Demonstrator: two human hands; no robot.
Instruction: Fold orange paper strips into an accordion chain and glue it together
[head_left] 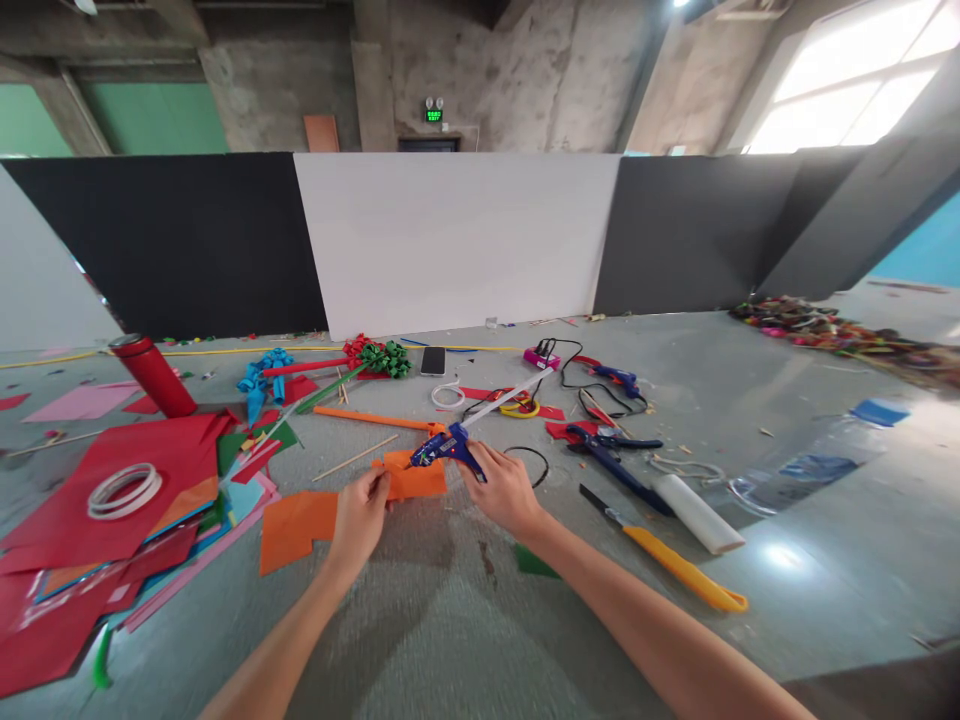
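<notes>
My right hand (510, 490) is wrapped round the handle of a blue hot glue gun (444, 447). A long whitish glue stick (510, 397) sticks out of its back. The nozzle points left and down at a piece of orange paper (420, 484); whether it touches cannot be made out. My left hand (358, 515) pinches the left end of that paper, its fingertips close to the nozzle. More orange paper (296, 532) lies left of my left hand. Just beyond the glue gun is an orange paper-wrapped stick (375, 417), and a thin wooden stick (356, 456) lies nearby.
Left are stacked red paper (67, 530), a white tape roll (124, 492), a red bottle (154, 375) and paper flowers (386, 358). Right are pliers (622, 465), a yellow-handled knife (682, 568), a white roll (697, 515) and a plastic bottle (814, 465). A phone (433, 361) and power strip (541, 357) lie ahead.
</notes>
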